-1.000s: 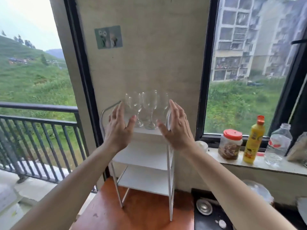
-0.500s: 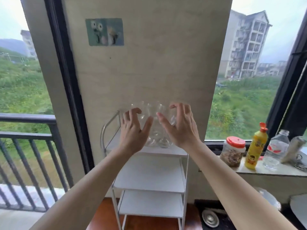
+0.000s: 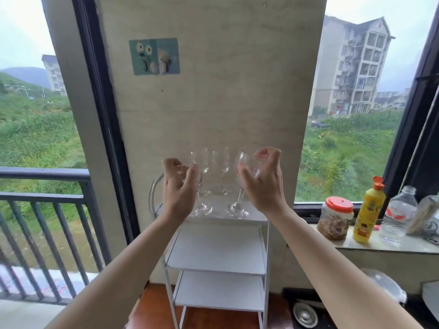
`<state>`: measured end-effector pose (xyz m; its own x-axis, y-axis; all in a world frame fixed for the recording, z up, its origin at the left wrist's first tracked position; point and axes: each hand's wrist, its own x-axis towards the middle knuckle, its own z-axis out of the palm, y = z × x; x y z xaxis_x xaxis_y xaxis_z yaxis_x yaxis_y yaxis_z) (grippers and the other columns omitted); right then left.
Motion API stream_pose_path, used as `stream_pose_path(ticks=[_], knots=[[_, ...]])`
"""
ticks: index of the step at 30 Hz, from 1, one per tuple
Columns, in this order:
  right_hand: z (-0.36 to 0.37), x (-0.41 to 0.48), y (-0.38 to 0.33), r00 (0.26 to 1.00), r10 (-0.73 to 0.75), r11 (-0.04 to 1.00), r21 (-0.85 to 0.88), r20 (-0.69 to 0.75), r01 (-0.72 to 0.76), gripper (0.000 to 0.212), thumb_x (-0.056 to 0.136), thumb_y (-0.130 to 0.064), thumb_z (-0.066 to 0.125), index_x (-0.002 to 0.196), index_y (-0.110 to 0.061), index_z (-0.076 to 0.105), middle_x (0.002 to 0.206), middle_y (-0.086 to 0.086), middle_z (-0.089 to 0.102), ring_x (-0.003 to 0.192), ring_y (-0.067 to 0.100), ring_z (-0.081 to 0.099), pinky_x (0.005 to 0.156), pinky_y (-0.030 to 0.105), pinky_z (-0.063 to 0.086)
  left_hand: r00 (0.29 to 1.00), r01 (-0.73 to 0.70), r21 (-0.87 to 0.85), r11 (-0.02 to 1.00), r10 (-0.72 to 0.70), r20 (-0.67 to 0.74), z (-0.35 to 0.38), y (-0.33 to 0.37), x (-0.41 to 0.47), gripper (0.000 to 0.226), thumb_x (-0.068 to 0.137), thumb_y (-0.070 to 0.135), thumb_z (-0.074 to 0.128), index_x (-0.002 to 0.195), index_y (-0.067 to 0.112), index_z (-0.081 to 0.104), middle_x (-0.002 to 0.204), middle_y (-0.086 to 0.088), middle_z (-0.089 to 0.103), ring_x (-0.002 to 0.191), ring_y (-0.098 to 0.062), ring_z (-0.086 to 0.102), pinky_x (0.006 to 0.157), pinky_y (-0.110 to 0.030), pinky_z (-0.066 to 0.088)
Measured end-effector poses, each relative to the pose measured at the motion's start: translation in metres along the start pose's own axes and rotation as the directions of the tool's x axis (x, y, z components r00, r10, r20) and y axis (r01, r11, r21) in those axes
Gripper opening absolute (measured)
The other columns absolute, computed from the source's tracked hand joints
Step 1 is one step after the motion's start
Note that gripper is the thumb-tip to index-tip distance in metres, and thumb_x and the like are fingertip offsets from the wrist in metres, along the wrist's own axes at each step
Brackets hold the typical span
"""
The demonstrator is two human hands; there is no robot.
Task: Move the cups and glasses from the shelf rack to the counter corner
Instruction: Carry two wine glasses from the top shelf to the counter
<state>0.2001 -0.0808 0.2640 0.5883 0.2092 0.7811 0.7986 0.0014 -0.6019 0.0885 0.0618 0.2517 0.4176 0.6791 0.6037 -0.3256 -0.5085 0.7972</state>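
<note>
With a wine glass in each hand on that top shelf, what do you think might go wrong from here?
The right hand grips the front right glass by its bowl, and it leans; its foot might catch the top shelf. Two rear glasses stand close behind; either held glass may knock them. The left hand holds the front left glass beside the rack's curved rail, which it could clip.

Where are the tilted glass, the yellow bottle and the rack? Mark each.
Tilted glass (image 3: 245, 157): head view, on its bowl.
Yellow bottle (image 3: 364, 217): head view, on its body.
Rack (image 3: 218, 254): head view, on its bare middle shelf.
</note>
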Motion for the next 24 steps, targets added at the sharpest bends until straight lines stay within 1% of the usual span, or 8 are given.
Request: stream_pose_path(ticks=[2,5,8,10,13,17,20,24], knots=[[-0.003,-0.003,-0.009,1.000,-0.014,0.998,0.054,-0.019,0.015,0.049,0.075,-0.050,0.054,0.107,-0.016,0.040,0.103,0.002,0.052,0.083,-0.022,0.052,0.068,0.001,0.035,1.000,-0.003,-0.041,0.999,0.002,-0.024,-0.009,0.008,-0.001,0.031,0.089,0.043,0.055,0.100,0.022,0.035,0.081,0.009,0.058,0.074,-0.018,0.061,0.072,-0.054,0.057],[-0.007,-0.009,-0.021,0.998,-0.057,0.990,0.127,-0.031,0.061,0.045,0.074,-0.045,0.056,0.106,-0.016,0.043,0.103,0.005,0.057,0.076,-0.012,0.058,0.071,0.020,0.047,0.994,-0.094,0.009,0.996,0.094,-0.048,-0.020,0.016,-0.007,0.024,0.089,0.056,0.056,0.091,0.040,0.038,0.076,0.018,0.061,0.074,-0.024,0.065,0.067,-0.063,0.054],[-0.009,-0.021,-0.027,0.994,-0.088,0.982,0.160,-0.066,0.098,0.043,0.076,-0.037,0.057,0.107,-0.010,0.046,0.101,0.007,0.058,0.078,-0.009,0.060,0.073,0.042,0.055,0.986,-0.169,-0.035,0.985,0.168,-0.023,-0.026,0.014,-0.019,0.021,0.091,0.053,0.059,0.089,0.043,0.041,0.075,0.002,0.059,0.063,-0.025,0.058,0.055,-0.056,0.051],[-0.010,-0.033,-0.027,0.990,-0.106,0.981,0.155,-0.097,0.120,0.046,0.076,-0.033,0.057,0.111,-0.005,0.047,0.097,0.001,0.059,0.076,-0.006,0.062,0.070,0.045,0.055,0.980,-0.197,-0.094,0.976,0.196,-0.011,-0.028,0.007,-0.031,0.019,0.092,0.048,0.060,0.096,0.040,0.044,0.078,0.001,0.056,0.062,-0.022,0.056,0.048,-0.045,0.048],[-0.012,-0.055,-0.019,0.985,-0.113,0.979,0.156,-0.129,0.132,0.050,0.075,-0.026,0.056,0.114,0.005,0.047,0.097,-0.007,0.057,0.079,-0.005,0.061,0.063,0.050,0.055,0.979,-0.196,-0.143,0.970,0.202,0.029,-0.026,-0.010,-0.048,0.030,0.091,0.050,0.061,0.108,0.032,0.044,0.083,-0.003,0.054,0.063,-0.018,0.056,0.050,-0.035,0.046],[-0.033,-0.088,-0.008,0.980,-0.093,0.991,0.080,-0.177,0.108,0.048,0.075,-0.024,0.054,0.113,0.006,0.048,0.098,-0.011,0.055,0.082,-0.008,0.061,0.059,0.044,0.055,0.984,-0.116,-0.199,0.973,0.140,0.112,-0.005,-0.029,-0.067,0.027,0.091,0.047,0.061,0.109,0.034,0.047,0.084,0.014,0.056,0.070,-0.026,0.059,0.055,-0.042,0.047],[-0.067,-0.108,-0.001,0.979,-0.059,0.998,-0.018,-0.197,0.057,0.045,0.076,-0.023,0.055,0.114,0.000,0.049,0.099,-0.009,0.058,0.081,-0.003,0.064,0.062,0.044,0.058,0.975,-0.093,-0.260,0.961,0.141,0.172,0.021,-0.030,-0.083,0.028,0.090,0.053,0.060,0.109,0.038,0.048,0.086,0.014,0.059,0.074,-0.032,0.062,0.057,-0.046,0.048],[-0.127,-0.132,-0.002,0.976,-0.008,0.993,-0.118,-0.218,-0.018,0.051,0.075,-0.025,0.060,0.119,-0.001,0.051,0.103,0.000,0.062,0.088,0.006,0.067,0.066,0.043,0.058,0.963,-0.040,-0.380,0.924,0.137,0.232,0.062,-0.017,-0.117,0.027,0.090,0.046,0.063,0.109,0.031,0.050,0.079,0.006,0.058,0.065,-0.019,0.060,0.051,-0.038,0.048]])
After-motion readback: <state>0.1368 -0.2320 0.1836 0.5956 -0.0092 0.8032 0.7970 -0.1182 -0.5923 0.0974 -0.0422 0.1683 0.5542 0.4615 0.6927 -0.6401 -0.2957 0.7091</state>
